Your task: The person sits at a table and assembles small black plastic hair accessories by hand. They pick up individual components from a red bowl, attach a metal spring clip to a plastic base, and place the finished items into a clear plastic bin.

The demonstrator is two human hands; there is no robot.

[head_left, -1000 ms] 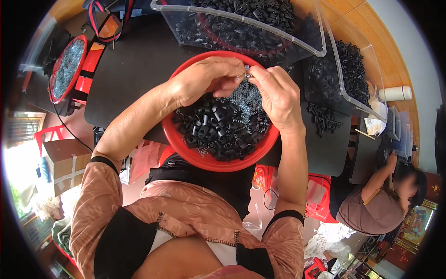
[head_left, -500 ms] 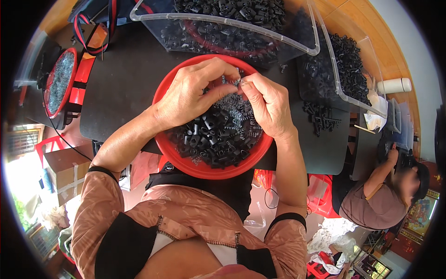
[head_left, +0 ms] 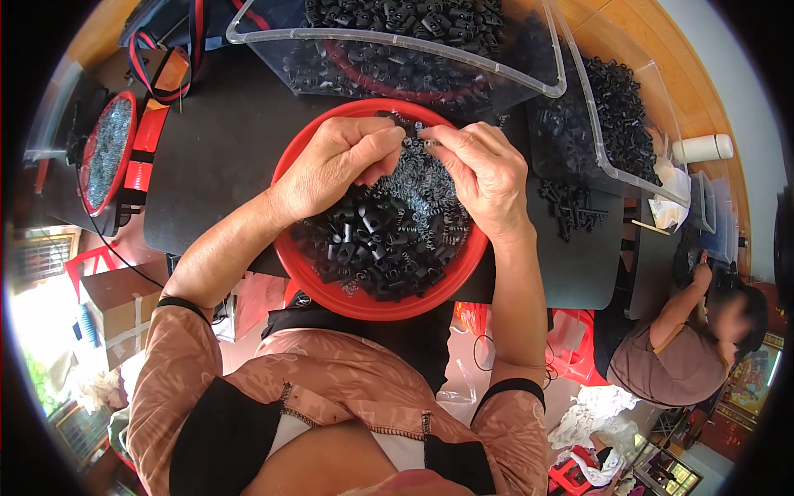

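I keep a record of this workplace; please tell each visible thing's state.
Left hand: curled, grip unclear
Right hand: bent, grip unclear
Red bowl: upright, partly filled
Bowl's black parts: loose, heaped
Bowl's springs: loose, heaped
Large clear bin: lidless, loaded
Right clear bin: lidless, loaded
Left red basin: holding silvery pieces
Cardboard box: taped
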